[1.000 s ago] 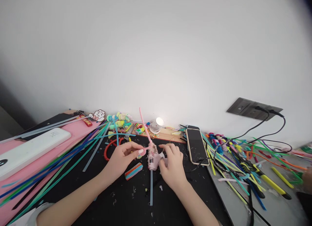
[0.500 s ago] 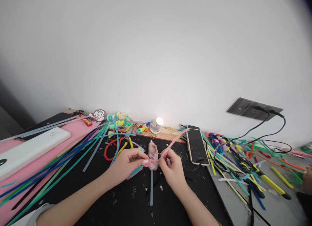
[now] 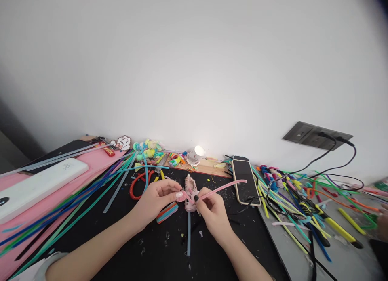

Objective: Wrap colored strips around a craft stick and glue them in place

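My left hand (image 3: 156, 200) pinches the coiled end of a pink strip (image 3: 221, 187) between thumb and finger. My right hand (image 3: 212, 210) pinches the same strip just to the right of the coil. The strip's free length runs right, over the black mat (image 3: 169, 248), toward a phone (image 3: 245, 181). A small pink glue gun (image 3: 190, 194) stands behind my fingers, with a pale glue stick (image 3: 188, 236) trailing toward me. A short bundle of coloured strips (image 3: 166, 212) lies under my left hand.
Long coloured strips (image 3: 75, 196) fan across the left side, over a pink board with a white case (image 3: 36, 186). More strips and black cables (image 3: 306, 200) cover the grey surface at right. A small lamp (image 3: 195, 155) and coiled pieces (image 3: 148, 148) sit by the wall. Another person's hand (image 3: 382, 220) shows at the right edge.
The pink strip first stood upright while my right hand gripped the glue gun. My right hand let go of the gun and took the strip, which has swung down to the right.
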Action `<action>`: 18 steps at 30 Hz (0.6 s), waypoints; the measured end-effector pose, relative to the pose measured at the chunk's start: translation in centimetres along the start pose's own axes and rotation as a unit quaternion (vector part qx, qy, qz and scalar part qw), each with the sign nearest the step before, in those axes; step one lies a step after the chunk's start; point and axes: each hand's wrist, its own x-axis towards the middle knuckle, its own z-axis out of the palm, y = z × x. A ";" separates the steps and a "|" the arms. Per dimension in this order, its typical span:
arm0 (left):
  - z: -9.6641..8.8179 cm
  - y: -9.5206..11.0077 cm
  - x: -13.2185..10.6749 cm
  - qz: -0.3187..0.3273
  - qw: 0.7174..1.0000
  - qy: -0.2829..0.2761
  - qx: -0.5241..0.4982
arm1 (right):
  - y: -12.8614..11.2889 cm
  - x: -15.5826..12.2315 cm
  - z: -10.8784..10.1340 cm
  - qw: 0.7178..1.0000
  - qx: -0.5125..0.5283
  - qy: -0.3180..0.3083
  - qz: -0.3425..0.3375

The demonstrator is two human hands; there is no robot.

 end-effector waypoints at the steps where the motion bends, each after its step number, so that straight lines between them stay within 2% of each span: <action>1: 0.0 0.0 0.0 0.001 1.000 0.004 -0.001 | -0.1 0.0 0.0 1.000 0.003 -0.008 0.000; 6: -0.1 -0.2 0.1 0.007 1.000 0.019 -0.007 | -0.2 -0.2 0.1 0.999 0.000 -0.044 0.007; 10: -0.3 -0.5 0.2 0.016 1.000 0.011 -0.005 | -0.5 -0.2 0.0 0.998 -0.023 -0.064 -0.011; 18: -0.2 -0.6 0.0 0.019 1.000 0.009 -0.010 | -0.7 -0.3 0.2 0.995 -0.056 -0.069 -0.044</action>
